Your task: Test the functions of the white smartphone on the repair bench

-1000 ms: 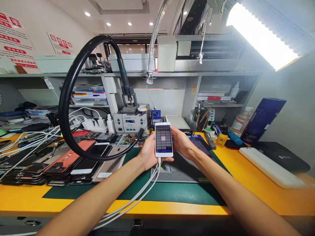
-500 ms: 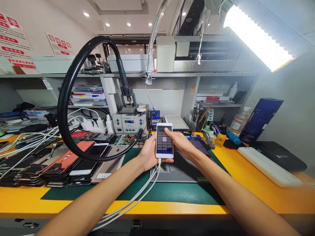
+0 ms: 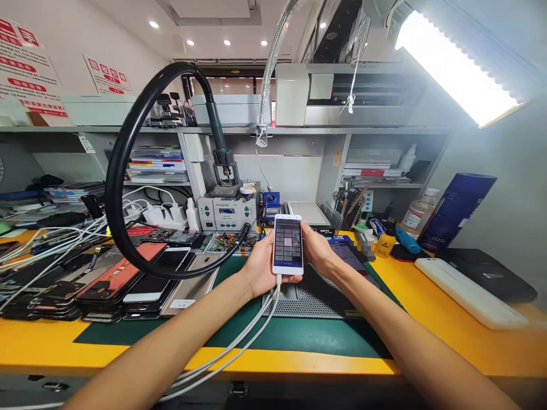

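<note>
A white smartphone (image 3: 288,245) is held upright above the bench, its lit screen showing a grid of dark tiles with a pale one in the middle. My left hand (image 3: 261,265) wraps its left side and lower back, and fingertips show below the phone's bottom right corner. Against the right edge rests my right hand (image 3: 318,247), thumb along the side and the other fingers partly hidden. A white charging cable (image 3: 278,287) is plugged into the phone's bottom. Beneath lies a perforated grey plate (image 3: 307,302) on a green mat (image 3: 299,336).
Stacked phones (image 3: 158,279) lie at the left beside tangled white cables (image 3: 55,239). A thick black hose (image 3: 113,188) loops in front of a soldering station (image 3: 228,212). On the right stand a yellow bottle (image 3: 385,245) and a white power bank-like slab (image 3: 465,290).
My right thumb has moved off the screen to the phone's right edge. The whole view has shifted slightly; my left hand keeps its hold.
</note>
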The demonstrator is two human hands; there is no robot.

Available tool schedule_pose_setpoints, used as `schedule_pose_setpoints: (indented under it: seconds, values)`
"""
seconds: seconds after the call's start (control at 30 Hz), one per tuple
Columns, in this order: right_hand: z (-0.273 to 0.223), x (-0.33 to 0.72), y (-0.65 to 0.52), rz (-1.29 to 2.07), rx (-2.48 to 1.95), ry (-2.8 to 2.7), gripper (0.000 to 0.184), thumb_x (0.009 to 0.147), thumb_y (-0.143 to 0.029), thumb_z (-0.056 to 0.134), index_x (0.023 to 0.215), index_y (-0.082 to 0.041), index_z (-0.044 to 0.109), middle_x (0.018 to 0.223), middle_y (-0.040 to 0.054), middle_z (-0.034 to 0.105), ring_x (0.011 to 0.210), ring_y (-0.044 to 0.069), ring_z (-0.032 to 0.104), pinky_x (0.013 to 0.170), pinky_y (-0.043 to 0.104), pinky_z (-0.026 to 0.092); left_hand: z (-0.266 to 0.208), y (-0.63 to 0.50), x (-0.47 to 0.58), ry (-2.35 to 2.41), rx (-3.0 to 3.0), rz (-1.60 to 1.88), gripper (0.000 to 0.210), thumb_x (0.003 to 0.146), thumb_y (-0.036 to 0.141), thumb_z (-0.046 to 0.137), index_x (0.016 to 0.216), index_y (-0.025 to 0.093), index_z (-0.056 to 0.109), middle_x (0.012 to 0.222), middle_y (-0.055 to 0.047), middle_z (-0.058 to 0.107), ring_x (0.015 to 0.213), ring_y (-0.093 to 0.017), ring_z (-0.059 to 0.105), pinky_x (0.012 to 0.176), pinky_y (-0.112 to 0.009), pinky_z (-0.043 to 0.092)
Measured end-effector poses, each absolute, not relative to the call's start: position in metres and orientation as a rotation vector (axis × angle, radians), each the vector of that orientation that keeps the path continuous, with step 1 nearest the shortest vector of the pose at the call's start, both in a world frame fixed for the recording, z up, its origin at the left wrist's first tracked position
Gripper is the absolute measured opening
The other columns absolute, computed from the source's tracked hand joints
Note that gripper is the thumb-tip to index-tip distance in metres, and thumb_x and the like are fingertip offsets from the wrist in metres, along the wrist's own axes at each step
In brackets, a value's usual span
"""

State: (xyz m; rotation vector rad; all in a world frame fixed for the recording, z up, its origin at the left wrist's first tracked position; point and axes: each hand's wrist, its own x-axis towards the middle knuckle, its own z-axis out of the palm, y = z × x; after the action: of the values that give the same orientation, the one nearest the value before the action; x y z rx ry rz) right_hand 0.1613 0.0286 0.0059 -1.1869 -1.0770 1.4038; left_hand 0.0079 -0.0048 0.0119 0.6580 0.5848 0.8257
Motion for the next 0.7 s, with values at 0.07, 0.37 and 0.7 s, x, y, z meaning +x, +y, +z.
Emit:
schedule_pose_setpoints:
  seconds: [0.07, 0.37, 0.7]
  values:
    - [0.011, 0.160, 0.026, 1.456, -1.152, -1.051, 0.054, 0.100, -0.061, 0.035, 0.108, -0.022, 0.071, 0.094, 0.0091, 0.077, 0.076, 0.023, 0.066, 0.071, 0.037, 0.053, 0.012, -0.005, 0.008, 0.575, 0.656, 0.828, 0.055, 0.102, 0.057, 0.037, 0.109, 0.012, 0.069, 0.090, -0.016, 0.072, 0.071, -0.026, 0.072, 0.061, -0.043, 0.062]
    - [0.018, 0.162, 0.017, 1.495, -1.127, -1.205, 0.051, 0.091, -0.064, 0.055, 0.105, -0.019, 0.073, 0.092, 0.0086, 0.076, 0.074, 0.021, 0.065, 0.069, 0.033, 0.051, 0.009, -0.006, 0.009, 0.521, 0.644, 0.822, 0.052, 0.102, 0.055, 0.040, 0.115, 0.012, 0.067, 0.091, -0.016, 0.072, 0.075, -0.026, 0.072, 0.065, -0.042, 0.062]
    - [-0.003, 0.165, 0.033, 1.407, -1.172, -1.179, 0.064, 0.089, -0.075, 0.049, 0.109, -0.019, 0.073, 0.088, 0.0098, 0.075, 0.073, 0.023, 0.065, 0.069, 0.036, 0.052, 0.009, -0.004, 0.009, 0.565, 0.684, 0.797, 0.054, 0.101, 0.057, 0.040, 0.111, 0.012, 0.068, 0.087, -0.015, 0.071, 0.067, -0.025, 0.069, 0.059, -0.041, 0.060]
